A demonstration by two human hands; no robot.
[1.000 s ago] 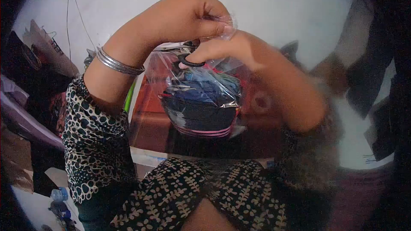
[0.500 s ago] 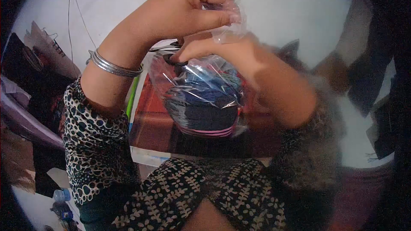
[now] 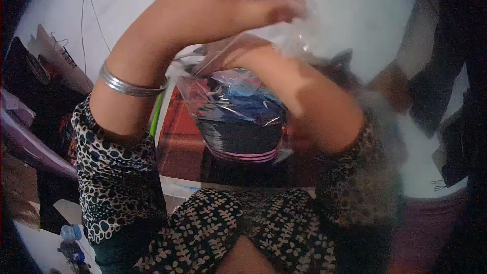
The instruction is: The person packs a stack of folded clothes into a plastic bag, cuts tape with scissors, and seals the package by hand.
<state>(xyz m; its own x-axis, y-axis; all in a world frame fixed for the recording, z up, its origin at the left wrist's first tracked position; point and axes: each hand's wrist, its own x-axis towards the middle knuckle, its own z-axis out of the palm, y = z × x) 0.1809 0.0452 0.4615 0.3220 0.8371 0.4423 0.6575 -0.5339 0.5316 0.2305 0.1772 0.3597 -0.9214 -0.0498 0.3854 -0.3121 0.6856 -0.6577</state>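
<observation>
A clear plastic bag [image 3: 208,122] stands in front of me. Inside it are stacked dark fabric-like items [image 3: 243,134] in black and blue, with pink stripes at the bottom. My left hand [image 3: 258,2], a silver bangle [image 3: 129,87] on its wrist, is raised high and pinches the bag's upper edge. From the right, my right hand [image 3: 236,60] reaches in under the lifted plastic, over the top of the stack. Its fingers are blurred and covered by plastic, so what they hold is hidden.
The bag rests on a red and dark checked surface [image 3: 177,142]. A pale wall [image 3: 152,0] rises behind. Dark clothes [image 3: 431,81] hang at right. Purple cloth [image 3: 35,137] and a water bottle [image 3: 71,232] are at left.
My left hand has moved slightly up and right, stretching the plastic. My right hand, earlier by a dark ring-shaped thing at the bag's top, is now more covered by the plastic.
</observation>
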